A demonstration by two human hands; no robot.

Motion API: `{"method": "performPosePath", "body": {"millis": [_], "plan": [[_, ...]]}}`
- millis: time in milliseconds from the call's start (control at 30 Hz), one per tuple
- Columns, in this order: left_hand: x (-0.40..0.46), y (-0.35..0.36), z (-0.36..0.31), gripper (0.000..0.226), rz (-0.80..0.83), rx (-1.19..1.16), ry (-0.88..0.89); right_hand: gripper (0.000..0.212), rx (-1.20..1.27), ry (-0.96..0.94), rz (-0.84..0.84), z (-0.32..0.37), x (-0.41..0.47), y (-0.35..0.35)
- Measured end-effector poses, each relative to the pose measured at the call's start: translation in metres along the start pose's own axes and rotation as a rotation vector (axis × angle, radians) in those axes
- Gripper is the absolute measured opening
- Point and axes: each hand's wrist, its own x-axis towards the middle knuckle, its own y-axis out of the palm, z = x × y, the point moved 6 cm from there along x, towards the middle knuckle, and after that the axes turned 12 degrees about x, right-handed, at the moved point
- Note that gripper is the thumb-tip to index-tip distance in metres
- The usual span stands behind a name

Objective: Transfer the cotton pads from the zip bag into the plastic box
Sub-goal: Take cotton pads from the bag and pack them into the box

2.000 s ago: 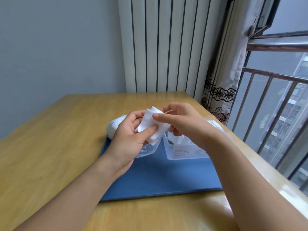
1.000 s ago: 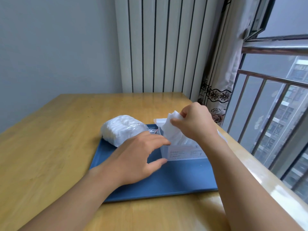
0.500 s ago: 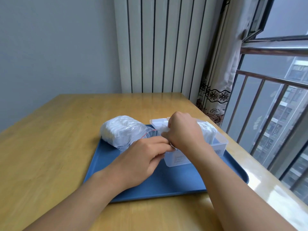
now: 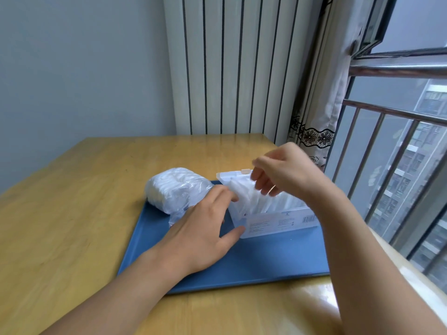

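Wooden table: left hand spread against plastic box; right hand loosely curled above, empty.

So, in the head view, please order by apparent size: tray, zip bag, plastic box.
1. tray, clearly the largest.
2. plastic box and zip bag look alike; hands hide parts of both, so I do not rank them.

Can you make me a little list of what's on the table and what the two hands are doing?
table: wooden table, by a window
tray: blue tray on the table
bag: zip bag full of cotton pads, lying on the tray's left part
box: plastic box on the tray, right of the bag, lid open
in the box: cotton pads standing in a row
left hand: fingers straight, touching the box's left end
right hand: above the box, fingers curled; blurred, so holding anything is unclear
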Motion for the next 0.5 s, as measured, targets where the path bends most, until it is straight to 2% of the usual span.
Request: {"method": "performPosePath", "body": {"millis": [67,100,200,233,367,500], "plan": [[0.001,0.001,-0.002,0.049,0.009,0.027,0.001,0.028,-0.07,0.027,0.172,-0.004,-0.003,0.022],[0.002,0.001,-0.004,0.051,0.009,0.031,0.008,0.026,-0.112,-0.013,0.165,-0.003,-0.001,0.028],[0.004,0.002,-0.008,0.053,0.011,0.068,0.017,0.017,-0.257,-0.224,-0.062,0.002,0.007,0.023],[0.005,0.003,-0.008,0.053,0.018,0.085,0.013,0.014,-0.298,-0.26,-0.088,0.002,0.008,0.02],[0.007,0.006,-0.009,0.048,0.053,0.134,0.0,0.006,-0.33,-0.156,0.058,-0.019,0.015,0.027],[0.006,0.0,-0.014,0.043,0.015,0.075,0.062,0.014,-0.405,-0.105,-0.033,-0.03,0.023,0.025]]}}
